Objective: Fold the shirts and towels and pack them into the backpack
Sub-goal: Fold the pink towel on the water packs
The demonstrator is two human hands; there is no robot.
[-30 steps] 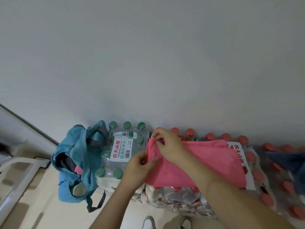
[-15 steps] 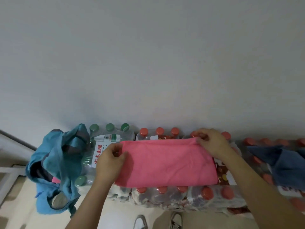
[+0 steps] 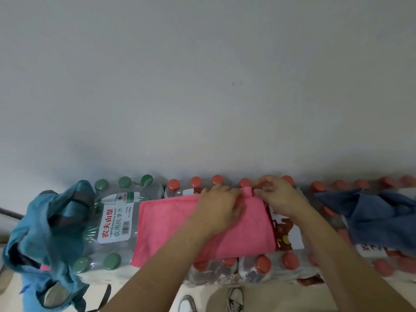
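While the pink towel (image 3: pixel 180 228) lies flat across shrink-wrapped packs of bottled water, the left hand (image 3: pixel 219 204) and right hand (image 3: pixel 279 197) meet at its far right corner. Each grip is closed in a pinch on a small raised tab of the cloth. The green-capped pack (image 3: pixel 112 221) under the towel's left end carries a white label reading 农夫山泉 in red, with 饮用纯净水 beneath. The red-capped packs (image 3: pixel 263 264) show a white label with a brown picture, its writing hidden. A dark blue garment (image 3: pixel 378 219) lies crumpled on them at the right. The teal backpack (image 3: pixel 51 233) stands open on the pale floor (image 3: pixel 139 280), against the green-capped pack. A plain grey-white wall (image 3: pixel 202 86) rises behind.
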